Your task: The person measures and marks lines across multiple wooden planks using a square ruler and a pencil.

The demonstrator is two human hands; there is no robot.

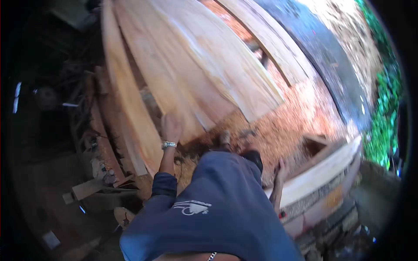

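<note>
My left hand [172,125], with a metal-banded watch [169,144] on its wrist, is at the near left corner of a wide wooden plank [174,87]. Its fingers look curled over the plank's edge, though they are slightly blurred. Beside that plank on the right lies another pale plank [235,74] with a darker streak along it. A narrower board [126,91] runs along the left. Down at my right side hangs my right hand [281,170], near a thick pale beam [305,187]. Its fingers are loosely apart and nothing shows in them.
Reddish wood shavings [278,126] cover the ground around my feet. Farther right lie another board [278,48] and a dark sheet [335,61]. Scrap wood [91,189] is piled in the shade on the left. Green plants [383,117] border the far right.
</note>
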